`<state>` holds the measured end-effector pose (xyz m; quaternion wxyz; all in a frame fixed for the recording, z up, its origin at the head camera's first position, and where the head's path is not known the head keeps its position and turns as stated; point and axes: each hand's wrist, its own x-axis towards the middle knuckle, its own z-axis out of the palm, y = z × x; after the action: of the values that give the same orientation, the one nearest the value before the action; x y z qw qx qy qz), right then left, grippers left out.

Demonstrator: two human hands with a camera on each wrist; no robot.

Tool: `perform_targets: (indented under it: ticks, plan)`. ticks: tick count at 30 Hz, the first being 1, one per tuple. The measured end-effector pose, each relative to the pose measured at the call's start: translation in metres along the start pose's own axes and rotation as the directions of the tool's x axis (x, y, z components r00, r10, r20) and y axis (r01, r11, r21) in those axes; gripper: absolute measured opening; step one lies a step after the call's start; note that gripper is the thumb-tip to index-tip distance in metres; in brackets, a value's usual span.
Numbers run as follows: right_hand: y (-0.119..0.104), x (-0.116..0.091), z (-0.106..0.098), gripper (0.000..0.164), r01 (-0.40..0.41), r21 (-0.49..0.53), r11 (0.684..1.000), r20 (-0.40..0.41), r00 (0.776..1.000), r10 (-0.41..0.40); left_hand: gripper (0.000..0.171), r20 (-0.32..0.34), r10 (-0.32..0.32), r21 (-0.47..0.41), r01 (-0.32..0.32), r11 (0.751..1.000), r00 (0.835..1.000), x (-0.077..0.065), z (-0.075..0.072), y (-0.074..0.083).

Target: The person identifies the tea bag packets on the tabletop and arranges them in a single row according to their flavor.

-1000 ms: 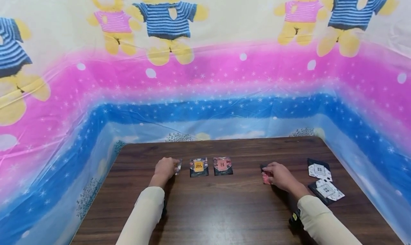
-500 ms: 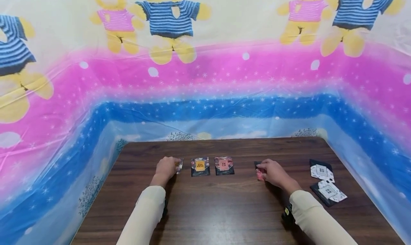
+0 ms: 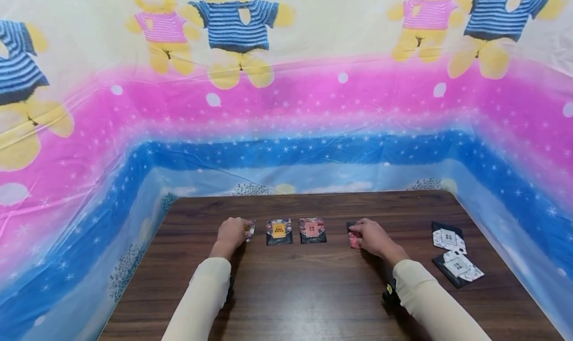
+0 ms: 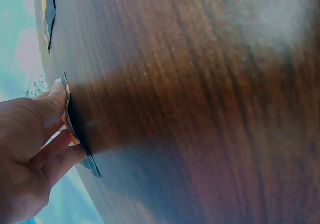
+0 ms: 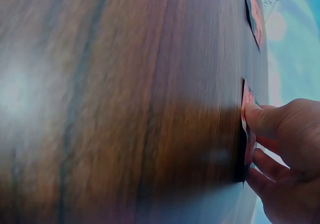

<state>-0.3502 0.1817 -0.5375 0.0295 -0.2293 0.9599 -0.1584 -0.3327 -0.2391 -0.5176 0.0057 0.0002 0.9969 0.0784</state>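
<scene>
At the left of the row, my left hand (image 3: 231, 233) holds a small sachet (image 3: 251, 230), mostly hidden under the fingers in the head view. The left wrist view shows the thumb at one end of this sachet (image 4: 72, 115) and fingertips at the other. My right hand (image 3: 375, 237) holds a black sachet with a red-pink front (image 3: 354, 239) by its edges, low over the table. In the right wrist view, thumb and fingers span that sachet (image 5: 248, 129). Between the hands lie a sachet with a yellow label (image 3: 279, 231) and one with a pink label (image 3: 313, 230), side by side.
Two black-and-white sachets (image 3: 448, 237) lie at the right of the brown wooden table (image 3: 286, 291), the nearer one (image 3: 458, 267) tilted and touching the other. A printed curtain (image 3: 286, 154) with bears stands around the table's back and sides.
My right hand has moved left with the red-pink sachet, toward the pink-labelled one. The left hand has stayed at its sachet. The view has shifted slightly.
</scene>
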Motion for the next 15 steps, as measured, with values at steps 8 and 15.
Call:
perform_targets:
  ticks: [8, 15]
  plan:
    - [-0.008, 0.01, 0.004, 0.043, -0.014, 0.013, 1.0, 0.01, 1.0, 0.014, 0.035, 0.006, -0.02, -0.021, 0.02, 1.0, 1.0, -0.003, -0.004, 0.004]
    - [-0.018, 0.014, 0.003, 0.042, -0.023, 0.032, 0.999, 0.018, 1.0, 0.023, 0.033, 0.003, -0.017, -0.013, 0.017, 1.0, 1.0, -0.003, -0.003, 0.004]
